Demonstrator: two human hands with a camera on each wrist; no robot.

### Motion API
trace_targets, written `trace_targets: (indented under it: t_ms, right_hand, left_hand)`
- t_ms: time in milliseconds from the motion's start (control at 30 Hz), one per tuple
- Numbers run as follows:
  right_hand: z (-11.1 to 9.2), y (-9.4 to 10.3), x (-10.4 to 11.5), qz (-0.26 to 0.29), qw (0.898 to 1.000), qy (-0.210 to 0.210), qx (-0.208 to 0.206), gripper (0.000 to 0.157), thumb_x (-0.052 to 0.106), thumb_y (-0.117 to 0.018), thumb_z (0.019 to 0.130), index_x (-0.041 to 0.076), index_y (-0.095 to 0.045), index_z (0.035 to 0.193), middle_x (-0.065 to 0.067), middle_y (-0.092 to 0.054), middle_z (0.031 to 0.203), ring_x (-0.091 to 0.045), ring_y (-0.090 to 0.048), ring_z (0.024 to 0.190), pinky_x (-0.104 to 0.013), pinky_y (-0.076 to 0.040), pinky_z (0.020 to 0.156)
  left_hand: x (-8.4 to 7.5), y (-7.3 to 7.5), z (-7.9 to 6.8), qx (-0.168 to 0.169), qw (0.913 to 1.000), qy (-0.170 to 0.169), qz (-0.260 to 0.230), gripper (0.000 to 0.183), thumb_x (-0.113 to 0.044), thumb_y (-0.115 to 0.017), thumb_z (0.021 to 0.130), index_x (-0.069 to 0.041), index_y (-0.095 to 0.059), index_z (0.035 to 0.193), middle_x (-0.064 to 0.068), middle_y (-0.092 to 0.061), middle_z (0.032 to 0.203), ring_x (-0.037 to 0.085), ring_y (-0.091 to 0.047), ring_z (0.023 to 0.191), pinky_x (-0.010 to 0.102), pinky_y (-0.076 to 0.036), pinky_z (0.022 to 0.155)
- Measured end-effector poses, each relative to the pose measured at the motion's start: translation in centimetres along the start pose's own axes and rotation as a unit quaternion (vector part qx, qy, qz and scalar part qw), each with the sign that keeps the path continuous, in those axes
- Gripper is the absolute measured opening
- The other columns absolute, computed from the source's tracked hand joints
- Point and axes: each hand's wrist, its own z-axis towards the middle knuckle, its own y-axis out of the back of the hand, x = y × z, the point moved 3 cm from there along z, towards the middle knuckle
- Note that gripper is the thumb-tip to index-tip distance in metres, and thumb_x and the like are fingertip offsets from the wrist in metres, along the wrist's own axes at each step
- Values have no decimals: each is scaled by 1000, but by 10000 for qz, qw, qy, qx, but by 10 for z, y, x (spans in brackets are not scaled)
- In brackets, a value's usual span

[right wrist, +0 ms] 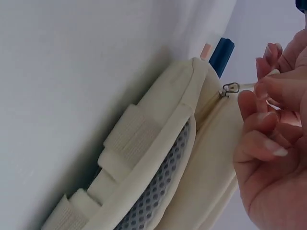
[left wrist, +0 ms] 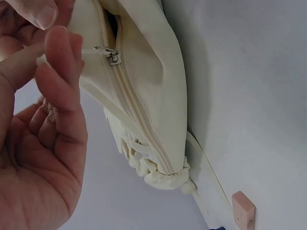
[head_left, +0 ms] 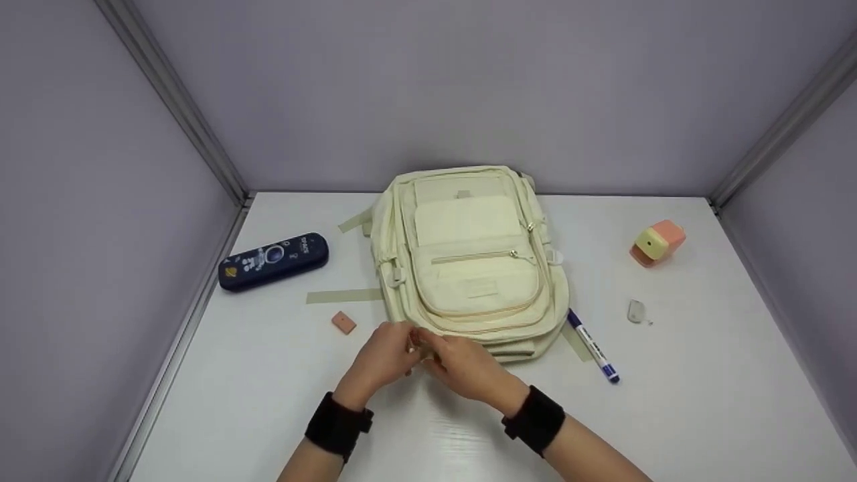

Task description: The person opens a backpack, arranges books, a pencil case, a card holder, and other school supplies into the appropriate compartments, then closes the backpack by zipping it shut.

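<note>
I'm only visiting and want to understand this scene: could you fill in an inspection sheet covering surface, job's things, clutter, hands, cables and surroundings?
Surface: white table.
Job's things: cream backpack, lying down; zip partly open, with a pull cord.
Clutter: dark blue case and pink block left of the backpack; marker, small greyish item and pink-and-yellow item right.
Hands: left hand pinches the pull cord; right hand is there too, grip unclear. Black band on each wrist.
Cables: nothing seen.
Surroundings: plain greyish walls, metallic-looking corner strips.
</note>
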Motion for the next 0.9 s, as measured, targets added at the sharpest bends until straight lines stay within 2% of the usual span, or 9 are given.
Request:
trace_targets:
  t_ms: [133,267,400,467,533,633,700,767,900]
  right_hand:
    - [7,-8,0,892,9952,-286,275,30,3,-60,95,3,-56,125,-1,-63,86,-9,-57,72,-23,-48,62]
    - [11,-12,0,1392,9895,-351,183,15,-4,-56,92,7,-62,102,1,-62,87,-7,-53,73,-20,-45,64]
    - [11,-12,-1,1527,9874,-407,2,16,-4,-59,89,8,-65,98,3,-61,82,-6,-52,69,-18,-42,61]
    - [11,-13,-1,1561,9867,-460,-42,12,-2,-62,88,7,-65,95,4,-62,80,-4,-54,68,-17,-44,60]
    - [10,-13,-1,1529,9867,-539,-72,3,5,-67,89,7,-65,89,5,-59,74,-3,-52,63,-17,-43,56]
    - [10,-15,-1,1383,9877,-712,-139,15,14,-69,92,8,-63,80,7,-55,67,-1,-46,58,-17,-39,53]
    - [10,-16,-1,1212,9893,-787,-193,18,17,-68,94,9,-64,79,7,-54,67,-3,-45,58,-20,-39,53]
    - [10,-16,0,1056,9907,-817,-250,13,13,-65,96,8,-66,85,4,-61,73,-4,-54,65,-22,-45,57]
    - [8,-16,1,830,9924,-862,-272,4,7,-63,96,5,-66,97,-3,-69,87,-11,-65,78,-26,-52,64]
  left_hand:
    - [-5,-1,-4,-91,9996,-232,-122,22,5,-67,84,-7,-50,86,-3,-52,66,6,-52,54,24,-43,48]
    - [-9,2,-8,-19,9983,-576,-104,23,3,-68,86,-7,-48,84,-5,-48,65,8,-46,58,25,-39,52]
    - [-2,9,-10,328,9945,-507,-851,13,-4,-69,91,-5,-56,89,-2,-60,69,10,-58,62,26,-47,56]
    - [6,13,-8,343,9905,-195,-1319,7,-6,-65,95,-2,-60,92,2,-66,73,14,-64,65,29,-52,58]
    - [17,15,-6,103,9875,291,-1548,13,-10,-60,99,1,-63,92,5,-67,72,18,-66,64,31,-53,58]
    - [33,12,-1,-294,9826,1145,-1431,22,-19,-56,102,3,-59,100,5,-64,68,18,-64,60,29,-50,54]
    - [41,6,2,-356,9784,1563,-1309,32,-24,-56,102,5,-52,114,5,-64,66,18,-64,58,29,-46,53]
    - [47,0,4,-313,9729,1846,-1356,44,-27,-57,101,4,-42,130,7,-65,68,21,-65,59,30,-45,55]
    - [52,-9,9,-402,9536,2200,-2015,64,-22,-61,98,3,-25,146,12,-66,74,25,-68,61,34,-52,61]
